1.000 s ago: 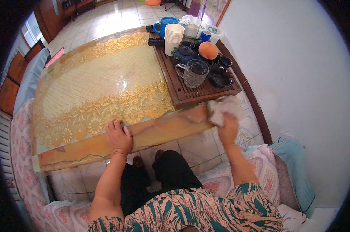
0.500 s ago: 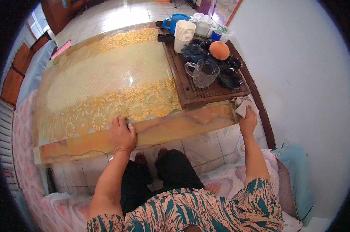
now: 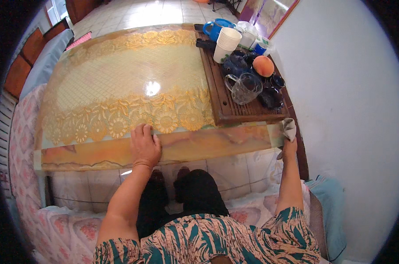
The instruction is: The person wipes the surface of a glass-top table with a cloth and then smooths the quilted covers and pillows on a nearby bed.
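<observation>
A glass-topped table (image 3: 133, 75) with a gold lace cloth under the glass stands in front of me. My left hand (image 3: 144, 147) lies flat on its near edge, fingers spread, holding nothing. My right hand (image 3: 289, 141) grips a pale cloth (image 3: 288, 128) pressed against the table's near right corner, just below a dark wooden tray (image 3: 226, 112).
The tray carries a glass jug (image 3: 243, 88), dark teapot (image 3: 234, 65), small dark cups (image 3: 274, 86), an orange fruit (image 3: 264, 66), a stack of white cups (image 3: 226, 43) and a blue mug (image 3: 216, 27). A white wall is on the right. Floral cushions (image 3: 54, 224) surround my legs.
My right hand has slid the cloth rightward along the near edge to the table's corner. The view has tilted slightly. My left hand stays planted on the edge.
</observation>
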The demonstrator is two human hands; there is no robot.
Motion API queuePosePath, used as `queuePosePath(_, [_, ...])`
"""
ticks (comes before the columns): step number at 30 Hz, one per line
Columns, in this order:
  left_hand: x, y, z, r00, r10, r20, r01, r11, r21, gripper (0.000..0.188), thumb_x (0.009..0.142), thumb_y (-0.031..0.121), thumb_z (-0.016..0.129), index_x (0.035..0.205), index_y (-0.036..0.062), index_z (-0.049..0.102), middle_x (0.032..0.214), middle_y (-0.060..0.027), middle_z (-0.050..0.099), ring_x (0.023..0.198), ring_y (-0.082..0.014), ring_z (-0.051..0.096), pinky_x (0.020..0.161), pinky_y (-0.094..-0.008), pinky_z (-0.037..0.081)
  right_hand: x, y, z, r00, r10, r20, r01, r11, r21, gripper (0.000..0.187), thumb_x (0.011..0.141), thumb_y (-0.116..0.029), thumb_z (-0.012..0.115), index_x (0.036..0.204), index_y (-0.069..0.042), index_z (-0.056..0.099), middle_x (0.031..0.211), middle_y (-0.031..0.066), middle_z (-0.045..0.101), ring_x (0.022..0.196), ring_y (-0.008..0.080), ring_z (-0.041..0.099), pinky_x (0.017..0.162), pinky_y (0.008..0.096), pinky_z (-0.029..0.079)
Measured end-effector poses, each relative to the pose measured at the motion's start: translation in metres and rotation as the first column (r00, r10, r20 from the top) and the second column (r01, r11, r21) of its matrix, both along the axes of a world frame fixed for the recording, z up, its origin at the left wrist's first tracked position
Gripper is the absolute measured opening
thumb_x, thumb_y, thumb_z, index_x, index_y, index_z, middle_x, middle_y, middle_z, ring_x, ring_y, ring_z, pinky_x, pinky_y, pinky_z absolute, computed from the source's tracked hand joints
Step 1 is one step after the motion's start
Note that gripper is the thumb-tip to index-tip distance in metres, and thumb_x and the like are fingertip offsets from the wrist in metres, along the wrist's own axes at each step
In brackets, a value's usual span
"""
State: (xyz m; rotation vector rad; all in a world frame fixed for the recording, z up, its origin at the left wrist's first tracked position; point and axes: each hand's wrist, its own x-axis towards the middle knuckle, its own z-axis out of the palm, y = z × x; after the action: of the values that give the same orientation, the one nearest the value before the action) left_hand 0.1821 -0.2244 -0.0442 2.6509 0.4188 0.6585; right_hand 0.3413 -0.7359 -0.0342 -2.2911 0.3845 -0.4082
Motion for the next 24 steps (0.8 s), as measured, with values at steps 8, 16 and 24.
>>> queuePosePath(8, [0.001,-0.001,0.003,0.999,0.020,-0.028,-0.020,1.000,0.002,0.027,0.078,0.014,0.058,0.103,0.0062,0.052,0.113,-0.0134,0.051,0.107,-0.0319,0.047,0.091,-0.0420,0.041,-0.042,-0.031,-0.013,0.967,-0.248,0.058,0.132,0.684,0.717,0.044,0.086,-0.015,0.062,0.128,-0.004,0.052,0.119,0.0132,0.060,0.102,0.0315,0.061,0.079,0.0387,0.051])
queuePosePath(16, [0.002,-0.001,0.000,1.000,0.012,0.002,-0.012,1.000,-0.004,0.028,0.078,0.014,0.058,0.104,0.0059,0.051,0.113,-0.0134,0.051,0.107,-0.0320,0.048,0.090,-0.0419,0.042,-0.058,0.048,0.019,0.979,0.166,0.122,-0.051,0.768,-0.638,0.050,0.073,-0.010,0.068,0.122,-0.004,0.058,0.124,0.0207,0.058,0.109,0.0393,0.052,0.095,0.0445,0.041])
queuePosePath(24, [-0.001,-0.002,0.001,0.999,0.034,-0.040,-0.034,0.999,0.012,0.028,0.080,0.015,0.058,0.106,0.0060,0.052,0.115,-0.0132,0.050,0.109,-0.0322,0.047,0.091,-0.0421,0.042,-0.140,0.252,0.013,0.750,0.660,-0.039,-0.535,0.571,-0.623,0.054,0.067,-0.008,0.064,0.120,-0.010,0.061,0.134,0.0163,0.051,0.116,0.0375,0.049,0.093,0.0461,0.040])
